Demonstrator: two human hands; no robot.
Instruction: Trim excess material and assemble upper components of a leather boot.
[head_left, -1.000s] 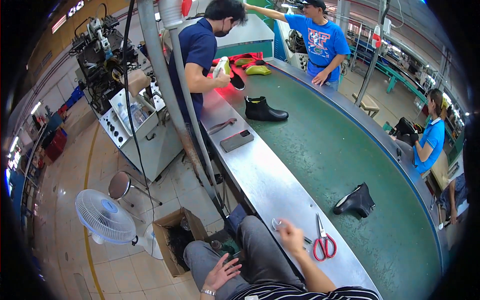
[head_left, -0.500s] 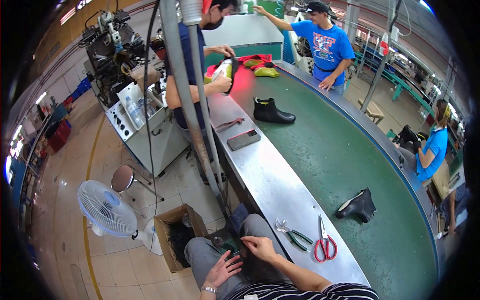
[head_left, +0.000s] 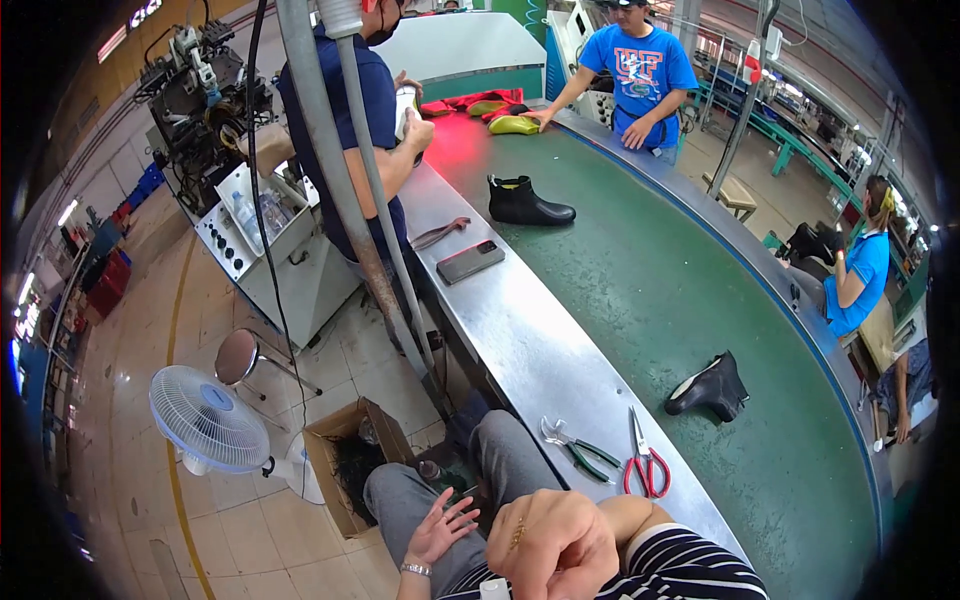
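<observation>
Steel worktop (head_left: pixel 520 340) carries pliers (head_left: pixel 578 450) and red scissors (head_left: pixel 645 462); right hand (head_left: pixel 555 545) loosely curled, empty; left hand (head_left: pixel 440 525) splayed wide above lap

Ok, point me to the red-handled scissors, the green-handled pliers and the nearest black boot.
red-handled scissors (head_left: pixel 645 462), head view, on the blades' pivot above the handles.
green-handled pliers (head_left: pixel 578 450), head view, on the joint.
black boot (head_left: pixel 712 387), head view, on the boot's side.

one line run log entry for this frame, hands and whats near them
left hand: open, empty, over lap | right hand: loosely curled, raised close to camera, empty | nearest: green-handled pliers, red scissors on steel bench
</observation>
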